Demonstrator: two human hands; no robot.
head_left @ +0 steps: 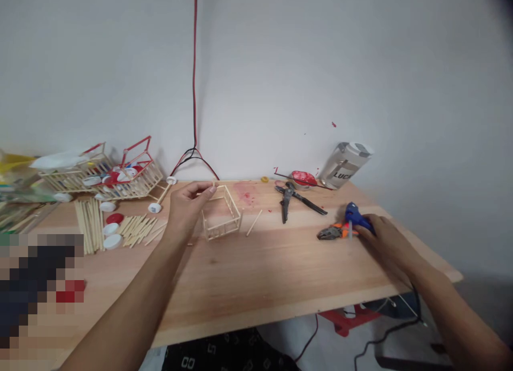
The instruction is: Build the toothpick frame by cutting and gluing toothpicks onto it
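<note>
When looking down from head height, note first the wooden bench (256, 285), meeting a pale wall (280, 66) along its far edge. Trace near edge slanting up rightward to a corner past the right hand (379, 232). Mark open room on bare wood between the forearms, toward the near edge; find tighter going to the left and behind.

At far left, see stick-built carts (146, 190) near the wall, with caps piled in, crowding the left side. At right rear, note a LUCA-lettered canister (347, 165), close to the wall.

Left of middle on the bench, find the open stick frame (233, 202), box-shaped, with right side running from near to far and leaning left toward the wall; judge long axis likely the same. See left hand (190, 200) pinching at its far-left corner, thumb against fingers; cannot tell whether on a post or a separate stick.

Right of middle, log black-handled pliers (310, 202) with handles spread wide. Observe right hand wrapped around a blue glue gun (356, 216), just beside orange-handled pliers (329, 232) pointing left.

Behind, spot a red-smeared dish (303, 177). Left of the left forearm, list long sticks (90, 226), shorter sticks (138, 229), loose caps (113, 241). Just right of the frame, one loose stick (254, 223), slanting away rightward.
</note>
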